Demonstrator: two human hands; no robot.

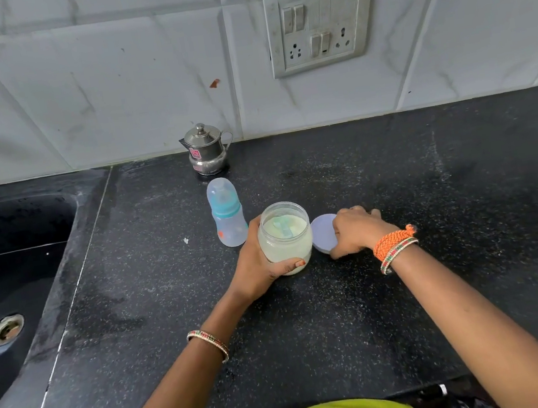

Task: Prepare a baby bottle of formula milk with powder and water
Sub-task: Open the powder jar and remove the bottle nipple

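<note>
Arms reach forward from the near edge of the dark counter (346,324), a bangle on each wrist. Closest to the person, the left hand (258,267) is wrapped round the jar (285,238), thumb across its front and fingers curled behind, so the jar is gripped firmly and stands upright on the counter. Its mouth is open; pale powder fills it, and a greenish scoop (284,226) lies on top of the powder.

Just right of the jar, the right hand (354,230) has its fingers bent down over the lid (323,233). The lid lies tilted against the counter, touching or nearly touching the jar; I cannot tell whether the hand is gripping it or only resting on it.

Behind the jar, a little to the left, the bottle (226,216) stands upright, still capped, with its teal collar and clear hood on. It looks empty, though its cloudy wall makes that hard to judge. Farther back, by the tiled wall, sits a small steel pot (206,149) with its lid on. A black sink (11,274) lies well apart on the left.

To my eye the jar has just been opened. The bottle's cap must come off before any powder goes in, so the right hand needs to let go of the lid first.
</note>
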